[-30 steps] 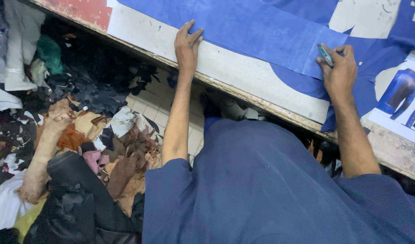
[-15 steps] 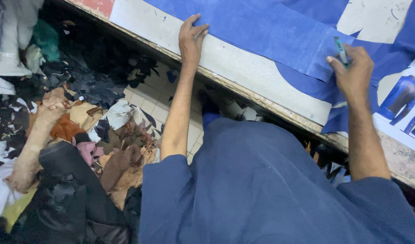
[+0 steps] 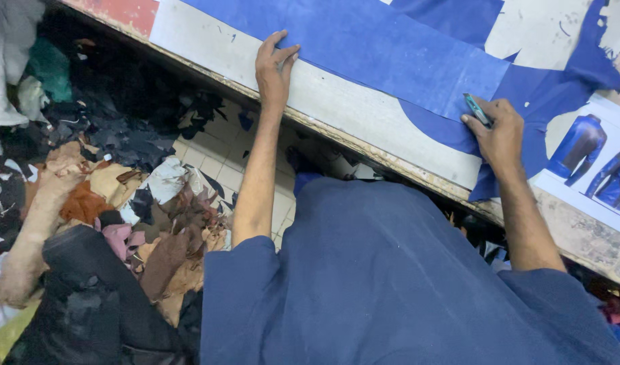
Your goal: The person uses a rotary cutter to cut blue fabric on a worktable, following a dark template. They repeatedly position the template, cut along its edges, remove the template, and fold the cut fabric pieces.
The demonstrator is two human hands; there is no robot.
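I have my left hand [image 3: 275,67] spread flat on the near edge of the long blue leather strip [image 3: 364,47], fingers open and pressing it onto the worktop [image 3: 364,118]. My right hand [image 3: 500,132] is pinched around a small teal-handled cutting tool [image 3: 477,109], its tip at the strip's right end, where the strip overlaps a darker blue curved piece [image 3: 445,132]. To do this well, I judge I should keep the left palm bearing down so the strip cannot creep, and keep the spread fingers well apart from the tool's path. The tool should stay close to the strip's edge, guided by the wrist, without snagging the curved piece underneath. A printed sheet with blue jackets [image 3: 593,162] lies just beside my right wrist; I would mind not dragging it. Below the worktop edge, a heap of leather scraps [image 3: 120,203] covers the floor, so anything that slides off would be hard to find
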